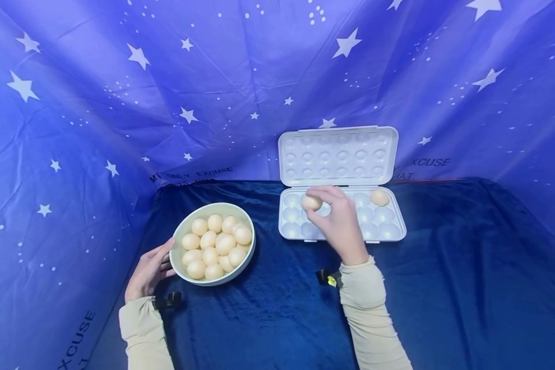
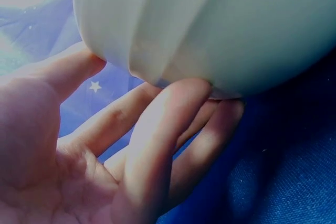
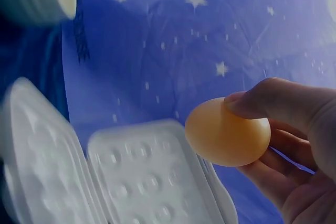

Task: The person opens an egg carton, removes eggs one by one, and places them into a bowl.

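A pale green bowl (image 1: 179, 229) full of several cream-coloured eggs (image 1: 208, 239) stands on the left. My left hand (image 1: 148, 273) holds its left side, and in the left wrist view the thumb and curled fingers touch the bowl's outer wall (image 2: 220, 30). Between thumb and fingers, my right hand (image 1: 339, 221) pinches one egg (image 3: 226, 132), held over the back-left part of a white egg carton (image 1: 383, 215). The carton lies open with its lid (image 1: 339, 163) raised behind. A single egg (image 1: 380, 198) sits in its back-right cup; my right hand hides some middle cups.
Dark blue cloth (image 1: 277, 308) covers the table. A blue curtain (image 1: 240, 77) with white stars hangs close behind the carton and along the sides. Each wrist wears a black camera strap.
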`<state>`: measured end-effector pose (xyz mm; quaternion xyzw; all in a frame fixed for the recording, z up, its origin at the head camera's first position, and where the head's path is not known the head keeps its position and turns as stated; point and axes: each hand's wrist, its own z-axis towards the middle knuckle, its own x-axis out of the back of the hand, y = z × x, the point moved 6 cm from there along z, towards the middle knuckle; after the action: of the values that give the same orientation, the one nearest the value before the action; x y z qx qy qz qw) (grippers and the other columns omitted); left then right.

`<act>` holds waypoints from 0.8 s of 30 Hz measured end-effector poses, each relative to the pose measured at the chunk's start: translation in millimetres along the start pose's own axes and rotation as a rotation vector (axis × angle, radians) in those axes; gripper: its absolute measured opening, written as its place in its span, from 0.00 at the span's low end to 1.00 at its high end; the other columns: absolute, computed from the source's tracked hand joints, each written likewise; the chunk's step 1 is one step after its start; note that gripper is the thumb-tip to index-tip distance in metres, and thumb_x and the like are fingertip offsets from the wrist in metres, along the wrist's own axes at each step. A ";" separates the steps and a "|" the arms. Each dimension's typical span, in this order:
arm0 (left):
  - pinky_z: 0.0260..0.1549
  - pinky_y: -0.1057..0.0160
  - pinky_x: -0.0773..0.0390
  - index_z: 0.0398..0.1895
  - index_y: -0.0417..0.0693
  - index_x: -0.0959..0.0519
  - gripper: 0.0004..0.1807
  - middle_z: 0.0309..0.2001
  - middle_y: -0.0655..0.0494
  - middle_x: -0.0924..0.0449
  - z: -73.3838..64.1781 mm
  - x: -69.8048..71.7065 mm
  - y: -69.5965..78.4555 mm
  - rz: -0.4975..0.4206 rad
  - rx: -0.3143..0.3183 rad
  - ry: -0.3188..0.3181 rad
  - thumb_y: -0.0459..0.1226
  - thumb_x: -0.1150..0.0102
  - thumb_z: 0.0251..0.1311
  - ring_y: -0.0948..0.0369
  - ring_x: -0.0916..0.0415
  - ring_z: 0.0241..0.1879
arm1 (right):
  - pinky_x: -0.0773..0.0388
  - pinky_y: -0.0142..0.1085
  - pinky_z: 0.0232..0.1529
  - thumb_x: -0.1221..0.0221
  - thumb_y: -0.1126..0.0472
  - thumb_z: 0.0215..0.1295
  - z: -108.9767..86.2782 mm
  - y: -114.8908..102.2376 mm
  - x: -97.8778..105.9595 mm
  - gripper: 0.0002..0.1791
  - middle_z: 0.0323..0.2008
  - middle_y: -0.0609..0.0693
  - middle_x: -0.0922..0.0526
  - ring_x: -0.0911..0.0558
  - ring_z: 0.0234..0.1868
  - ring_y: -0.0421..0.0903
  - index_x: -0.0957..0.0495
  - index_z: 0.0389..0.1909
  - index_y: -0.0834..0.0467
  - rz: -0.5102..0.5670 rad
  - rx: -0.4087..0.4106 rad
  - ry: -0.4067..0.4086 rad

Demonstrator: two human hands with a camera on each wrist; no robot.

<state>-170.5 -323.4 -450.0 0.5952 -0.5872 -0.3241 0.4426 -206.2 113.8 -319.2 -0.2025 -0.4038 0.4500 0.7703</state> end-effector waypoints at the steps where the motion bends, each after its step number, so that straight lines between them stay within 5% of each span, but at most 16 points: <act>1: 0.37 0.65 0.15 0.73 0.33 0.42 0.42 0.38 0.64 0.16 0.0 -0.8 -0.5 -0.006 -0.001 -0.001 0.56 0.47 0.70 0.68 0.16 0.37 | 0.25 0.45 0.58 0.29 0.71 0.51 -1.2 -3.5 -5.5 0.16 0.46 0.56 0.14 0.19 0.52 0.53 0.14 0.44 0.64 0.016 0.001 -0.008; 11: 0.38 0.65 0.15 0.73 0.34 0.40 0.41 0.39 0.65 0.17 0.8 0.8 3.4 0.018 -0.004 0.008 0.56 0.47 0.70 0.69 0.17 0.38 | 0.21 0.40 0.54 0.30 0.70 0.53 -9.5 -35.3 -54.0 0.15 0.46 0.51 0.15 0.20 0.51 0.48 0.14 0.44 0.62 0.085 0.099 -0.138; 24: 0.39 0.65 0.15 0.72 0.34 0.39 0.41 0.41 0.63 0.17 2.0 1.7 1.9 0.030 0.002 0.010 0.56 0.47 0.70 0.69 0.17 0.38 | 0.25 0.42 0.61 0.30 0.66 0.56 -26.1 -27.7 -114.4 0.14 0.46 0.50 0.15 0.20 0.52 0.48 0.14 0.45 0.62 0.121 0.095 -0.331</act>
<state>-173.0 -325.3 -448.9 0.5884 -0.5941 -0.3138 0.4497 -201.3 2.9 -366.3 -0.1129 -0.4904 0.5412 0.6737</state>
